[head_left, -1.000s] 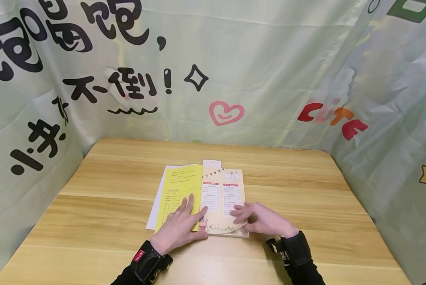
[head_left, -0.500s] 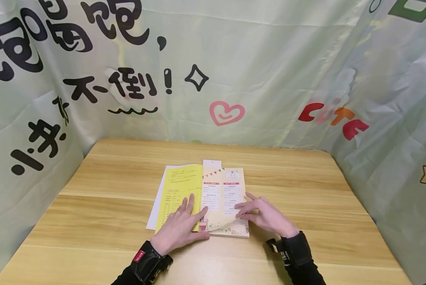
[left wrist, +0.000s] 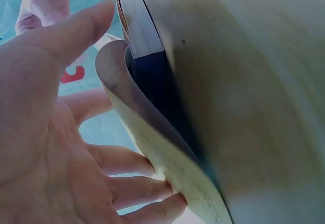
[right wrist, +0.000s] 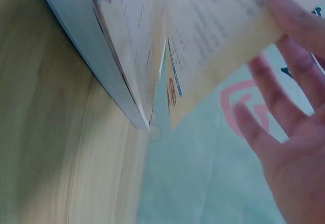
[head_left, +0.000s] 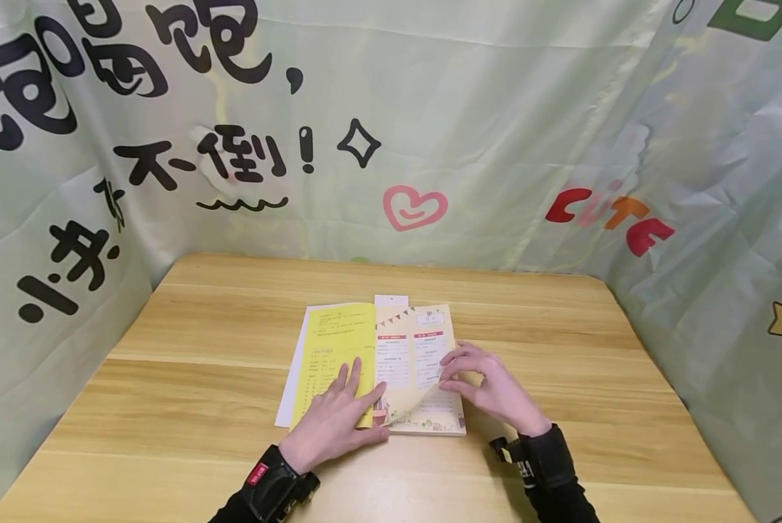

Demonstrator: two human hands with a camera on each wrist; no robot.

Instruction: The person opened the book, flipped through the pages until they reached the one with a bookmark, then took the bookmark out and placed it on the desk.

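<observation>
An open book (head_left: 423, 418) lies on the wooden table, with a yellow left page (head_left: 338, 334) and a cream printed right page (head_left: 397, 392). My left hand (head_left: 335, 421) rests on the yellow page with its fingers spread, the thumb at the book's lower edge. With thumb and fingers my right hand (head_left: 489, 381) pinches the lifted right-hand page, whose lower corner curls up and bares another printed page beneath. In the right wrist view the raised page (right wrist: 208, 46) stands away from the thick block of pages (right wrist: 96, 56). The left wrist view shows the left fingers (left wrist: 132, 191) against the curved yellow sheet.
A white cover edge (head_left: 290, 392) shows under the yellow page at left. A white tab (head_left: 392, 299) sticks out above the book's top. Around the book spreads the wooden table (head_left: 201, 349), backed by a printed fabric curtain (head_left: 495, 109) on its far sides.
My right hand has moved slightly up, lifting the page's lower right corner so that it curls inward. The left hand has stayed on the yellow page.
</observation>
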